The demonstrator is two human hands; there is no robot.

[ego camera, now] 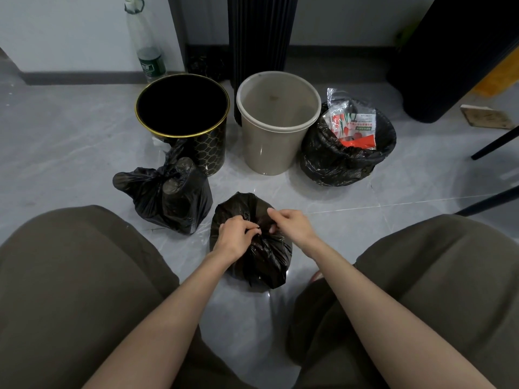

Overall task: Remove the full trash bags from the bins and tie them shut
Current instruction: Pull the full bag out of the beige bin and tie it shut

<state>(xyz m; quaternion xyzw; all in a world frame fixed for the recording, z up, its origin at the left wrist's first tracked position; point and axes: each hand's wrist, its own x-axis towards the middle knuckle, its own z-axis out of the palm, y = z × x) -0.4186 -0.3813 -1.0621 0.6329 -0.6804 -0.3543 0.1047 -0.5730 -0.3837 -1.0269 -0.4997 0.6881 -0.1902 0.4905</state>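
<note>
A full black trash bag (261,259) sits on the floor between my knees. My left hand (235,237) and my right hand (292,224) both pinch the gathered plastic at its top, fingers curled into the neck. A second black bag (171,197), knotted at the top, stands to the left of it. Behind are a black bin with a gold rim (182,119) and a beige plastic bin (278,122), both without a liner. At the right a third black bag (348,153) sits open, with plastic wrappers (351,122) sticking out.
A clear plastic bottle (146,43) stands against the wall behind the black bin. A dark fluted column (261,35) rises behind the beige bin. A large dark object (449,51) and black furniture legs (494,147) are at the right. My knees fill the lower corners.
</note>
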